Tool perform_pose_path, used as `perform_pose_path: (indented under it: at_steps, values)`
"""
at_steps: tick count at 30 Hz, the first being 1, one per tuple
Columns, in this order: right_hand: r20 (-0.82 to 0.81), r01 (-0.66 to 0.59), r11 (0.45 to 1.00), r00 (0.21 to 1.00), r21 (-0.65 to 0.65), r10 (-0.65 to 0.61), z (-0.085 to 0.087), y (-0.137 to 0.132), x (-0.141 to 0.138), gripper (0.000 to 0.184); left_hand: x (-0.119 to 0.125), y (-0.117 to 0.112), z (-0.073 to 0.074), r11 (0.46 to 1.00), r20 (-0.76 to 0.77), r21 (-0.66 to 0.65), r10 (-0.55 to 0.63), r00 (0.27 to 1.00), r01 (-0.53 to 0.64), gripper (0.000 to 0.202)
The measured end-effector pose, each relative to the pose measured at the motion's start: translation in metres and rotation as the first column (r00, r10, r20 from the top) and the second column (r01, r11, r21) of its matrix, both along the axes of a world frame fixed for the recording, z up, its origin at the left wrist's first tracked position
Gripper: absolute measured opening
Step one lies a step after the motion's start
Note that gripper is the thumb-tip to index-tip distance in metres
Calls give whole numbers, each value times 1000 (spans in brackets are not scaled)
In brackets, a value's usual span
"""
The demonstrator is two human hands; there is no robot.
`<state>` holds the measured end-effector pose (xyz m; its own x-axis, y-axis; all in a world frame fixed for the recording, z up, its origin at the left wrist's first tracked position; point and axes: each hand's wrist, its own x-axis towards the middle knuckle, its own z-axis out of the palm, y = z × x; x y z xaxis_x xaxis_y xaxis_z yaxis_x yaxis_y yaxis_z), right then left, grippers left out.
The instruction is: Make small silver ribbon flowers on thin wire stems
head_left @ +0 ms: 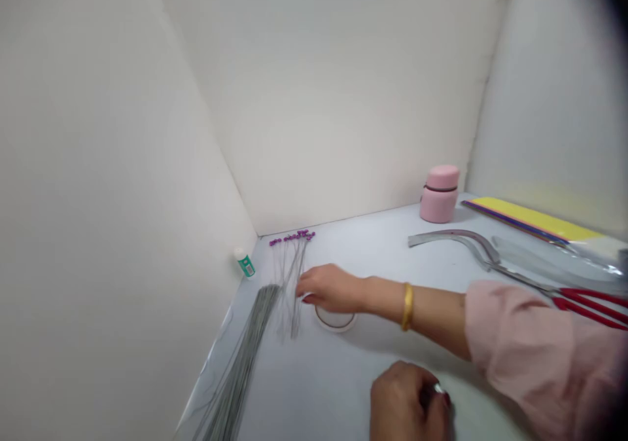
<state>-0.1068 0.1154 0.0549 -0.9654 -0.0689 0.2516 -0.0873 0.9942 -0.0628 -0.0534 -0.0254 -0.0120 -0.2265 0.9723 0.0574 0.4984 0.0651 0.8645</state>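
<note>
Taking the tape roll (335,320) on the bench (373,245) as reference: the right hand (331,288) is open, palm down, just above the roll, its fingertips at the purple-beaded wires (292,264), which lie just left of the roll. A bundle of grey wires (240,362) lies further left. The left hand (405,402) is closed, nearer the camera than the roll, on a small shiny object (438,388), too small to identify. A pink jar (439,194) stands beyond the roll.
</note>
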Motion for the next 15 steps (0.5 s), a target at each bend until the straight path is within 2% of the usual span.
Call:
perform_pose_path:
  at_steps: [3, 6, 8, 11, 15]
  values:
    - [40, 79, 989, 996, -127, -74, -3, 30, 53, 17, 0, 2, 1, 997, -68, 61, -44, 997, 48, 23]
    - [49, 89, 966, 996, -243, -80, -17, 34, 89, 23, 4, 3, 5, 992, -154, 106, -50, 987, 66, 24]
    - [31, 92, 945, 996, -314, -87, -30, 28, 97, 23, 6, 2, 8, 989, -219, 108, -76, 973, 101, 24]
    - [-16, 99, 901, 993, -423, -116, -46, 19, 94, 12, 9, 2, 8, 985, -319, 93, -111, 941, 148, 23]
    - [-88, 77, 815, 984, -574, -155, -49, 15, 91, 12, 13, 6, -7, 978, -435, 174, -25, 900, 111, 20]
